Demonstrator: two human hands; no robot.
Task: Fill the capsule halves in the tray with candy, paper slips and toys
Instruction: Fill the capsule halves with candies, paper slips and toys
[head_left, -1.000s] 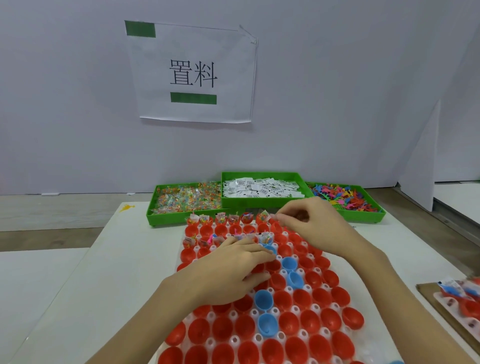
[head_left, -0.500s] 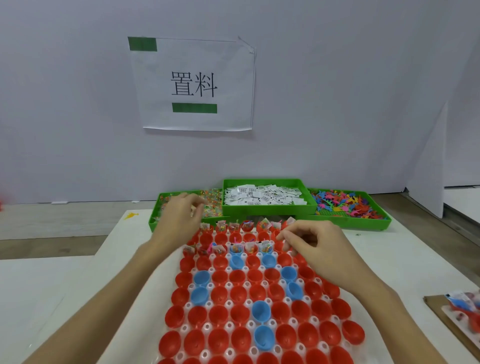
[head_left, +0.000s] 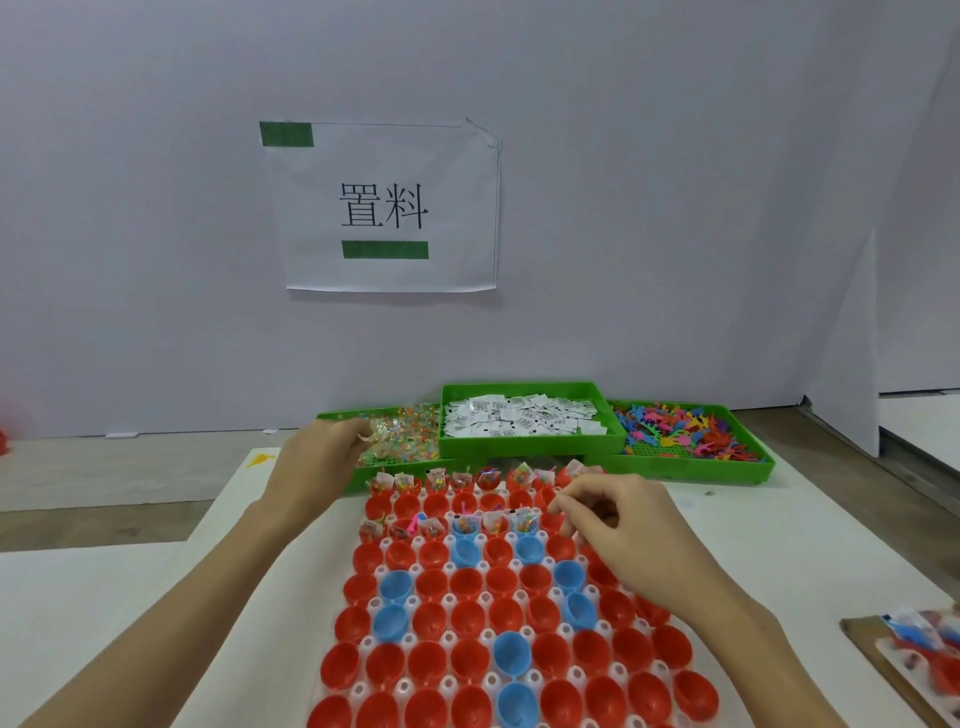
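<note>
A white tray (head_left: 358, 691) of red and blue capsule halves (head_left: 467, 582) lies at the middle of the white table (head_left: 805, 545) and runs toward 6 o'clock out of the picture. The halves in its far row and most of its third row already hold candy, slips and toys; the rows nearer the person stand unfilled.

The left hand (head_left: 317, 462) reaches toward 11 o'clock over the near wall of the candy bin (head_left: 337, 415), its fingers curled round a clear wrapped candy (head_left: 374, 431) at the bin's left part. The right hand (head_left: 623, 525) hovers over the tray's right edge at about 1 o'clock from the tray's middle, thumb and forefinger pressed together at a pinch above the second and third rows; what it pinches is too small to tell.

Three green bins stand side by side along the table's far edge, against the grey wall. The candy bin is at 11 o'clock, the slip bin (head_left: 530, 447) with white paper slips at 12, raised a little over its neighbours, and the toy bin (head_left: 748, 473) with coloured toys at 1 o'clock. The tray's far row lies just beside the bins' near walls.

Bare table lies open to the left of the tray and to its right. At 4 o'clock a brown board (head_left: 872, 654) carrying packed items sits at the table's right edge, partly cut off. A paper sign (head_left: 389, 208) hangs on the wall above.
</note>
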